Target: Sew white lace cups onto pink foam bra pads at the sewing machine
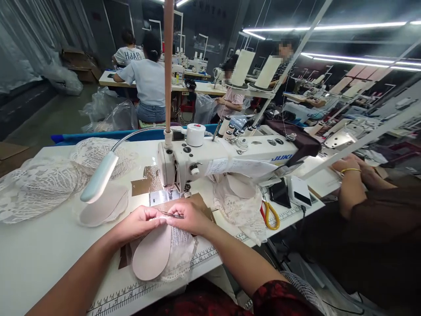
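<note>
Just in front of the sewing machine's needle area, my left hand (pixel 143 223) is closed, pinching the upper edge of a pale pink bra cup (pixel 151 256). White lace (pixel 181 252) hangs beside the cup over the table's front part. My right hand (pixel 190 218) is closed around small thread snips (pixel 173 214), their points directed at the fingers of my left hand. Its fingertips also touch the fabric edge. The white sewing machine (pixel 197 164) stands right behind both hands, and its lamp (pixel 100 177) hangs to the left.
Lace pieces (pixel 42 186) and another cup (pixel 101 208) lie on the left. Right of the hands are more lace (pixel 241 210), yellow-handled scissors (pixel 271 215) and a dark phone-like object (pixel 279 193). A ruler tape (pixel 131 292) runs along the front edge. A co-worker's arm (pixel 353 188) is at right.
</note>
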Motion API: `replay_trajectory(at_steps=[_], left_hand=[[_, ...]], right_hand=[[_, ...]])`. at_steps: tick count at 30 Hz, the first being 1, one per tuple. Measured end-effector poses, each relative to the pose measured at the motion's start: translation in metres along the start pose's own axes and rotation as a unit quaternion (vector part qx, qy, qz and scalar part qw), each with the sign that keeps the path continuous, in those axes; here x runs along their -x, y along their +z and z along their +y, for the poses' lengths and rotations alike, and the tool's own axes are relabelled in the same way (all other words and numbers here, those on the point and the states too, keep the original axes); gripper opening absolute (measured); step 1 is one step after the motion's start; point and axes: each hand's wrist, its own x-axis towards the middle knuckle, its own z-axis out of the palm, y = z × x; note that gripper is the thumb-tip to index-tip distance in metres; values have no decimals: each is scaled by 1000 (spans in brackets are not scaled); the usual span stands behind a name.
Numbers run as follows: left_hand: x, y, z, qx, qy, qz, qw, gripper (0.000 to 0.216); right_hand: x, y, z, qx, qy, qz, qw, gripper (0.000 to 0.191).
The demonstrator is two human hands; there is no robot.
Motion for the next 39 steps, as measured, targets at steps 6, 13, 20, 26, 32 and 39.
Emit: replay_trajectory(at_steps=[6,13,20,26,32,39], left_hand=[[6,-5,2,-80,1,31,996,31],[-1,6,-2,-107,38,54,992,34],[0,3,-1,24,12,26,999,32],[2,1,-3,120,13,24,992,27],[-2,1,-6,111,17,38,993,27],[-2,2,-7,91,7,46,995,32]], right_hand=[[2,-3,-2,31,2,-18,999,17],[-2,3,-2,32,-42,8,999,20],[-4,-6,18,-49,-20,18,998,34],[1,-19,10,-105,-1,-60,993,35],[-1,-15,4,-102,8,-99,990,27],[-2,-5,3,-60,-16,-62,996,22]])
